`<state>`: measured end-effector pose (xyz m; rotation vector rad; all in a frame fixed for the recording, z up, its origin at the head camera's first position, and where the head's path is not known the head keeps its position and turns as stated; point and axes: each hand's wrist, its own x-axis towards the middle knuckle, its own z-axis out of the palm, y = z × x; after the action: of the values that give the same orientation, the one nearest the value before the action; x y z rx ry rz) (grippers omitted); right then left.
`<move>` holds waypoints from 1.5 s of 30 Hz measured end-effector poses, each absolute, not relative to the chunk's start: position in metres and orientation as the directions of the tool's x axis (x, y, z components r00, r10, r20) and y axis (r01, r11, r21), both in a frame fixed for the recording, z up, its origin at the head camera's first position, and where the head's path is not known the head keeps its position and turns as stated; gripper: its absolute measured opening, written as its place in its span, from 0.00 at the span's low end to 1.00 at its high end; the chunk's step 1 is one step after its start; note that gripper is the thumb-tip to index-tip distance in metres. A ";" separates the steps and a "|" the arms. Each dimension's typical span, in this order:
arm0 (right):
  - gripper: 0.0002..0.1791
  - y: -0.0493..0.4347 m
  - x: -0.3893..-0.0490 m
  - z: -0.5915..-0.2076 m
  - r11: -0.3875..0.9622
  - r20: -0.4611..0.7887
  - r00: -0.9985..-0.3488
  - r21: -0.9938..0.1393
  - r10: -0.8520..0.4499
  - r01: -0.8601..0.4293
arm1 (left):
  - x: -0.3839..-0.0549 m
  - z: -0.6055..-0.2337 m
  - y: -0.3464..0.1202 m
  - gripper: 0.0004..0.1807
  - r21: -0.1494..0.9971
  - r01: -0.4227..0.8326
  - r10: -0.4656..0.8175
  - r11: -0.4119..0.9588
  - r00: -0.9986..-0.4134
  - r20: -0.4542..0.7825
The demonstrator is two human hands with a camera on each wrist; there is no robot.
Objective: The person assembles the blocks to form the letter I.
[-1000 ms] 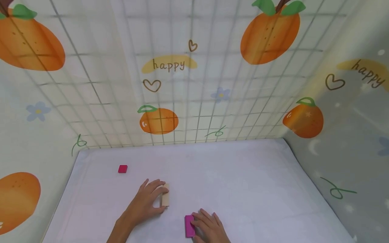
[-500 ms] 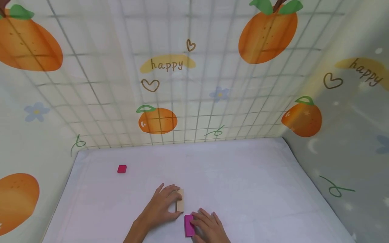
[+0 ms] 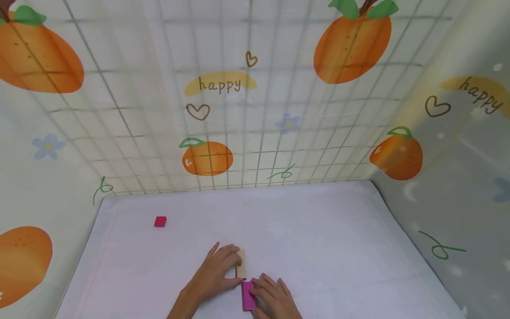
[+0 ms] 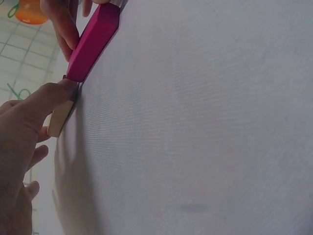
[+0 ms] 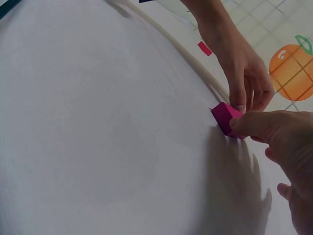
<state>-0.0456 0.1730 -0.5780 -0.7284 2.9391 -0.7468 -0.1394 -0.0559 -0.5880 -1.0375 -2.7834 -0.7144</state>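
Observation:
My left hand (image 3: pixel 217 269) pinches a pale wooden block (image 3: pixel 241 266) lengthwise, thumb at its near end and fingers at the far end. Just in front of me lies a magenta block (image 3: pixel 247 297), which my right hand (image 3: pixel 277 297) holds from its right side. The two oblong blocks stand end to end on the white table, the wooden one farther away. In the left wrist view, my left thumb (image 4: pixel 51 95) sits at the junction between the wooden block and the magenta block (image 4: pixel 95 41). From the right wrist, the magenta block (image 5: pixel 224 116) hides the wooden one.
A small red block (image 3: pixel 160 221) lies at the back left of the white tabletop (image 3: pixel 318 239). Fabric printed with oranges (image 3: pixel 207 158) hangs behind the table and along both sides. A dark teal edge (image 5: pixel 7 7) shows at the right wrist view's corner.
My left hand has moved right and slightly nearer with the wooden block, bringing it up to the far end of the magenta block. My right hand has stayed in place.

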 end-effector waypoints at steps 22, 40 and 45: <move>0.22 0.174 -0.046 -0.573 0.790 0.062 -0.893 -0.441 -0.446 -0.425 | -0.137 -0.585 -0.058 0.16 0.433 0.641 0.629 0.634 -0.753 0.193; 0.22 0.175 -0.044 -0.583 0.789 0.141 -0.884 -0.403 -0.446 -0.463 | -0.136 -0.589 -0.053 0.14 0.446 0.678 0.653 0.584 -0.719 0.239; 0.22 0.174 -0.044 -0.580 0.791 0.107 -0.891 -0.423 -0.441 -0.442 | -0.136 -0.591 -0.053 0.14 0.447 0.678 0.648 0.584 -0.721 0.246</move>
<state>-0.0443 0.1743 -0.5805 -0.7330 2.9753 -0.7033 -0.1357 -0.0529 -0.5905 -1.1504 -2.7456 -0.8126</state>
